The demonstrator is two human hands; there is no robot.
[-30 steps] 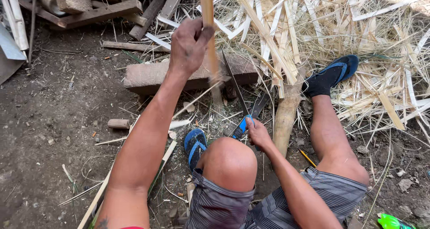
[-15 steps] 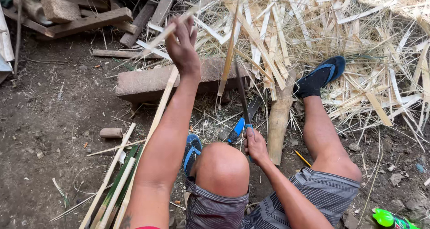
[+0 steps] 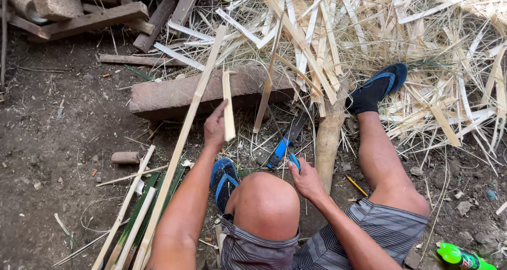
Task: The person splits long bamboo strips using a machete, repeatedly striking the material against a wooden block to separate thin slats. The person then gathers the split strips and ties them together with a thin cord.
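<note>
Left hand (image 3: 215, 128) pinches a short bamboo strip (image 3: 228, 109), right hand (image 3: 303, 177) closes round the knife (image 3: 282, 146); best kept clear of the blade

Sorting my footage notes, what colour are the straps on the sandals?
Blue straps on black sandals, clearest in the head view.

A long reddish stone block (image 3: 174, 94) lay across bare dirt. Behind it and to its right spread a heap of pale split bamboo strips (image 3: 369, 43). Rough wooden planks (image 3: 90, 16) were stacked behind its left end. A short wood stub (image 3: 125, 157) sat in front of it. A green plastic bottle (image 3: 462, 255) lay well apart, far right.
</note>
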